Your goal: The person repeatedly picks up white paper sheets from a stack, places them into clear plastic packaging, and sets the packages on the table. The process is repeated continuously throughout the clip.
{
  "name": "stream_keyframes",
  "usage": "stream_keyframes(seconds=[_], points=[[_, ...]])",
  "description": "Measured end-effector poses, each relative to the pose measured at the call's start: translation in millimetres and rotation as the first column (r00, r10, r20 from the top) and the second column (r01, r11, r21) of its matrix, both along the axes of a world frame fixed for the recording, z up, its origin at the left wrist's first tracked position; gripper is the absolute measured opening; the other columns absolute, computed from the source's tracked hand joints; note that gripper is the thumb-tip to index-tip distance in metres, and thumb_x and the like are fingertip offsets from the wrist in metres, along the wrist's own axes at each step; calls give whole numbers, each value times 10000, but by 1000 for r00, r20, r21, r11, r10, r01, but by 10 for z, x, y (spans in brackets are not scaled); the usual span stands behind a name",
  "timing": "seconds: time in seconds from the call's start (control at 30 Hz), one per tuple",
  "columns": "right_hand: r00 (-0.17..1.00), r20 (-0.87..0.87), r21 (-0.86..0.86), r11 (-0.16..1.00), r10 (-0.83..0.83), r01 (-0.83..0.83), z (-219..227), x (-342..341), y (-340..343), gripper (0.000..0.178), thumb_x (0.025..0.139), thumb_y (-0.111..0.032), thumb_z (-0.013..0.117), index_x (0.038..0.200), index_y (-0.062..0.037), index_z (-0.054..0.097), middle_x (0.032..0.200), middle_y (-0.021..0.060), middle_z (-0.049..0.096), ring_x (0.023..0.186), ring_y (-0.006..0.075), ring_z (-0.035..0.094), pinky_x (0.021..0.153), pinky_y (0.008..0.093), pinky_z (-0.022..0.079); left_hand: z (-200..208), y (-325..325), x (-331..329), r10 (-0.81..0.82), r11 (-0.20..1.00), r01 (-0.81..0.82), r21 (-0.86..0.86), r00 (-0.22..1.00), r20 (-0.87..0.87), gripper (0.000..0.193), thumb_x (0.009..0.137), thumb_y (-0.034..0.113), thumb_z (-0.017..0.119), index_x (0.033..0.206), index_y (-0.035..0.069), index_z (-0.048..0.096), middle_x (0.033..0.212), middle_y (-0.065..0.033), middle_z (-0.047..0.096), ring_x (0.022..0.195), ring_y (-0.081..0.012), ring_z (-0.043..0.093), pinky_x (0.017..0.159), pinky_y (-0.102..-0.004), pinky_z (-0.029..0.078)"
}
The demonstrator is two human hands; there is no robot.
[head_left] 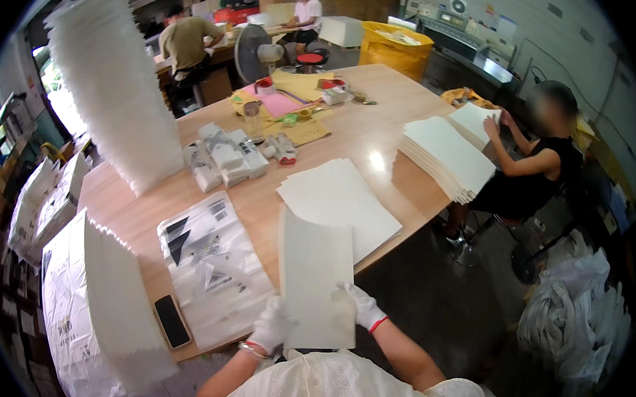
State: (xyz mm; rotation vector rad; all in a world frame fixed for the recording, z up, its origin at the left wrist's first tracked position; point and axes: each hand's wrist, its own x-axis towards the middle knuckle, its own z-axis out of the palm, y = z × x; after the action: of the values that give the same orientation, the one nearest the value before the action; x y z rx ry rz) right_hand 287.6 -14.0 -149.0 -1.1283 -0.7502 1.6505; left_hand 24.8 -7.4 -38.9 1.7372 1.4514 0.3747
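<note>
Though gloved, grips hold (white) paper.

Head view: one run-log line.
left hand: holds white sheet, left edge | right hand: holds same sheet, right edge | phone: on table

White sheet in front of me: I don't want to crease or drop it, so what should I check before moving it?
1. Right hand gripping the sheet by its right edge: ok.
2. Left hand gripping the left edge: cannot tell; it is there, but blurred.
3. White pile squared up: not ok, corners fanned.
4. Phone apart from the sheet: ok.
5. Co-worker's hands away from this pile: ok.
6. Sheet unmarked: cannot tell.
</note>
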Motion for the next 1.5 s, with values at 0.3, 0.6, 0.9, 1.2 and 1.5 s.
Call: stream_keyframes(seconds=[0.3, 0.6, 0.9, 1.2, 1.5], points=[[875, 424, 86, 972, -235, 220, 347, -755, -63, 236, 810, -137, 593, 1012, -16, 601, 910, 61, 635, 793, 120, 583, 698, 271, 480, 852, -132, -134, -153, 934, 117, 338, 985, 82, 514, 690, 151, 709, 1169, 102, 529, 1037, -145, 585, 966, -255, 580, 856, -366, 453], [741, 559, 550, 835, -372, 5, 1163, -736, -534, 267, 806, -100, 627, 1044, 7, 571, 926, 113, 631, 783, 216, 626, 684, 306, 497, 786, 727, -1378, 143, 989, -89, -114, 714, 685, 342, 849, 95, 581, 1180, 26, 529, 1014, -22, 620, 808, -50, 540, 707, -193, 440], [-167, 959, -279, 844, 227, -458, 1421, -1635, 27, 332, 803, -351, 564, 1034, -115, 593, 1048, 130, 606, 843, 337, 619, 686, 430, 501, -37, 1135, -838, 452, 892, -23, -452, 112, 885, 218, 870, 135, 515, 1057, 32, 557, 916, -52, 624, 760, -162, 586, 651, -298, 488], [91, 917, 390, 921, -389, 3, 677, -1770, 549, 463, 845, -345, 528, 1233, -118, 418, 1109, 177, 540, 1005, 380, 547, 796, 467, 455, -269, 743, -1035, -165, 783, 120, 611, 986, 18, 246, 735, 140, 599, 962, 64, 542, 950, -134, 599, 812, -319, 573, 727, -415, 471], [65, 994, -79, 988, 88, -134, 569, -1560, 1151, 373, 852, -224, 457, 1201, -102, 406, 1057, 231, 583, 956, 407, 568, 788, 512, 438, -965, 1095, -1576, 427, 745, -372, 554, 904, 31, 242, 890, 171, 446, 1120, 138, 515, 1003, -131, 540, 820, -252, 570, 758, -404, 481]])
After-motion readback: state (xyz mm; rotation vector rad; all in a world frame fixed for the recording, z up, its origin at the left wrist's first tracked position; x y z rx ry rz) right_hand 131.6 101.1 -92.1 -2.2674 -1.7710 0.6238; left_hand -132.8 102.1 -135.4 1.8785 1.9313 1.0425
